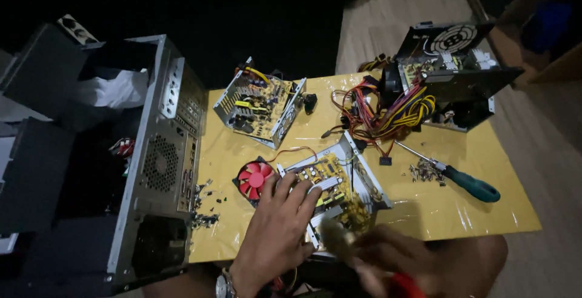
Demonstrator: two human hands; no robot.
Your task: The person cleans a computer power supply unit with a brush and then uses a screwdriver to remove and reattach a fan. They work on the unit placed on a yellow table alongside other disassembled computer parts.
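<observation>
My left hand (279, 228) lies flat, fingers spread, on the near corner of an opened power supply (342, 180) with a yellow circuit board in a metal shell. A red fan (254, 178) lies just left of my fingers, joined to the board by thin wires. My right hand (379, 258), blurred by motion, grips a brush (336, 231) with a red handle, and its bristles sit at the board's near edge.
An open computer case (160, 164) stands at the left with loose screws (203, 204) beside it. A second open power supply (260, 104) is behind. A third supply (448, 73) with a wire bundle (388, 113) sits far right. A green-handled screwdriver (461, 180) lies right, on the yellow board (461, 213).
</observation>
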